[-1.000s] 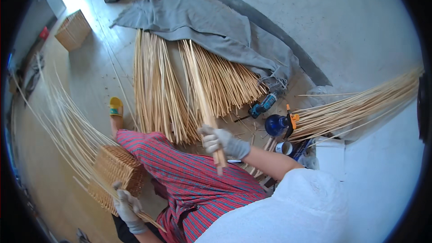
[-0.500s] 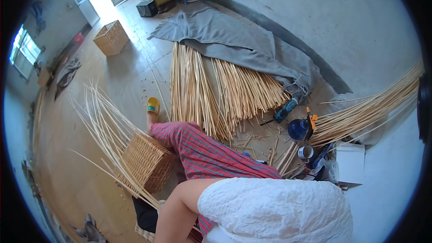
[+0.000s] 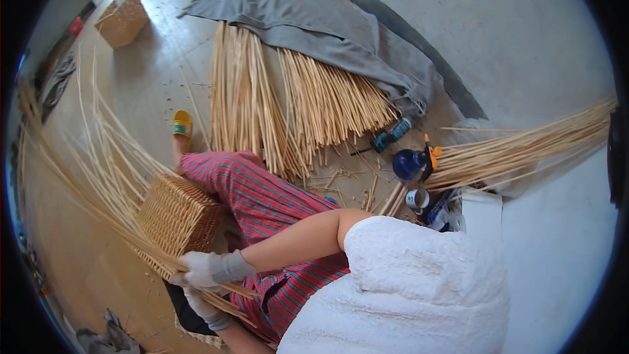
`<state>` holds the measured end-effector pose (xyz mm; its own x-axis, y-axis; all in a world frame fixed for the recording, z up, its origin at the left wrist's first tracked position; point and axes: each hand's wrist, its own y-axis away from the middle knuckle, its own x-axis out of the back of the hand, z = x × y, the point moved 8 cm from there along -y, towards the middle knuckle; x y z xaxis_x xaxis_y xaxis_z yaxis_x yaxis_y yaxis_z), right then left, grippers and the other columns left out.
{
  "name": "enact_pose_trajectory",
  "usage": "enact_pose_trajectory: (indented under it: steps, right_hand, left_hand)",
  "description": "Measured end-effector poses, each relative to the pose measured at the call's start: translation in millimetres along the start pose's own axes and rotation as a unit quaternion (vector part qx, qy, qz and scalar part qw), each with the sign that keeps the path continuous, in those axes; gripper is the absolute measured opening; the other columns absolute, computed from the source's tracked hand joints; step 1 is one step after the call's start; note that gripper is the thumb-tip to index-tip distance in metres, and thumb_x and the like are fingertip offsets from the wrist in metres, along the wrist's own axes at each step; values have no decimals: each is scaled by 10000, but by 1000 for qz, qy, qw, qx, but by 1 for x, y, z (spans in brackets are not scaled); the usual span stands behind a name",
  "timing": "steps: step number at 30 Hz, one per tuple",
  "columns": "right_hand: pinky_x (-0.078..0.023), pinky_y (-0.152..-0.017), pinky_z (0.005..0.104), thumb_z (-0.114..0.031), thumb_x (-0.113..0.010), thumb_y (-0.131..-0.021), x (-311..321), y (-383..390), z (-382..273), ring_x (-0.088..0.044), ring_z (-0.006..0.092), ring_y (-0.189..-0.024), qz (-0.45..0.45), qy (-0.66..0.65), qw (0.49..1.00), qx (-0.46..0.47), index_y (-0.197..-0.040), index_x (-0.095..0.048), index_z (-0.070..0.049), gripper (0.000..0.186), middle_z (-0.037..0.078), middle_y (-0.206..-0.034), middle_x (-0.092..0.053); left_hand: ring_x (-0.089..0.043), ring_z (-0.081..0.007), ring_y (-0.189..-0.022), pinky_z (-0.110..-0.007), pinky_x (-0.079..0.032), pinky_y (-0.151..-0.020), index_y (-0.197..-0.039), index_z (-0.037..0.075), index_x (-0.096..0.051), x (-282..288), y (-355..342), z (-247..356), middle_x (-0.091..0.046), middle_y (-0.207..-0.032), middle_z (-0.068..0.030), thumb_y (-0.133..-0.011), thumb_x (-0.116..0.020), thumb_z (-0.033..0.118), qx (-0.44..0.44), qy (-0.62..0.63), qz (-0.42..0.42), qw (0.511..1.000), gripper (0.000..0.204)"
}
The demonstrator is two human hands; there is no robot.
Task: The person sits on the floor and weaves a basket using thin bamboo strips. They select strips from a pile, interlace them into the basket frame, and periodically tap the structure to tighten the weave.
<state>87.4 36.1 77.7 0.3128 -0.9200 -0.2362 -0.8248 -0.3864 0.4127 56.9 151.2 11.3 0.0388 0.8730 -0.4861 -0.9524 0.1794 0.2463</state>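
Observation:
White gloves with grey cuffs cover both hands, which are close together at the lower left. My right hand [image 3: 208,269] closes around a bundle of long pale wicker rods [image 3: 147,244]. Just below it, my left hand [image 3: 200,303] also grips the rods, its fingers partly hidden. Cut ends of the bundle poke out past the hands toward my lap, while the long ends fan out to the upper left, blurred at the tips. Beyond the hands a brown woven basket [image 3: 177,216] rests against my leg in red checked trousers [image 3: 255,190].
Many thicker rods [image 3: 334,105] lie under a grey cloth [image 3: 314,19]. To the right are a power drill [image 3: 392,136], a blue spray bottle [image 3: 409,165], a mug [image 3: 417,199] and another rod bundle [image 3: 517,157]. A second basket [image 3: 123,19] stands far left.
My view has shifted, so the surroundings sit further up and left. Both gloved hands have come into sight, holding the rod bundle. My right forearm now stretches left across my lap.

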Motion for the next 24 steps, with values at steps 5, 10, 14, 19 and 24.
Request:
enact_pose_trajectory:
  steps: [5, 10, 14, 19, 24]
  right_hand:
    - [-548, -800, 437, -807, -545, -803, 35, 27, 65, -715, 374, -899, -43, 188, 981, -29, -1059, -723, 2, 867, 237, -969, -723]
    - [-545, -862, 432, -461, -676, -852, 112, 73, 14, -702, 346, -946, -105, 277, 949, 112, -1035, -697, -61, 440, 175, -963, -719]
    - [-560, -843, 383, -219, -644, -926, 308, 116, 27, -686, 298, -922, 369, 323, 808, 327, -1093, -688, -109, 205, 128, -956, -710]
    - [-544, -855, 415, -166, -538, -956, 536, 183, 198, -683, 323, -946, 636, 178, 741, -120, -1148, -678, -145, 238, 148, -1085, -704]
    - [-519, -938, 433, -153, -490, -968, 642, 199, 317, -648, 369, -1098, 681, 142, 709, -117, -1214, -683, -139, 313, 177, -1243, -666]
  left_hand:
    - [-578, -153, -1101, -413, -447, -1060, -1550, 47, -277, -68, -34, -12, -612, -1146, -43, -1039, -525, 384, 49, 33, -108, 992, 660]
    - [-304, -73, -631, -253, -464, -830, -1510, 9, -330, -74, -62, -30, -274, -760, 42, -1086, -454, 199, 149, 331, -103, 926, 481]
    - [-362, -33, -646, -172, -431, -674, -1440, -41, -371, -109, -88, -27, -312, -763, 49, -1075, -466, 130, 122, 230, -79, 962, 414]
    - [-285, -42, -552, -179, -409, -618, -1432, -6, -419, -96, -91, -57, -279, -735, 47, -1091, -450, 187, 147, 195, -47, 969, 393]
    - [-291, -39, -555, -172, -356, -532, -1349, -9, -489, -99, -101, -80, -295, -692, 58, -1065, -516, 172, 188, 156, -1, 970, 338]
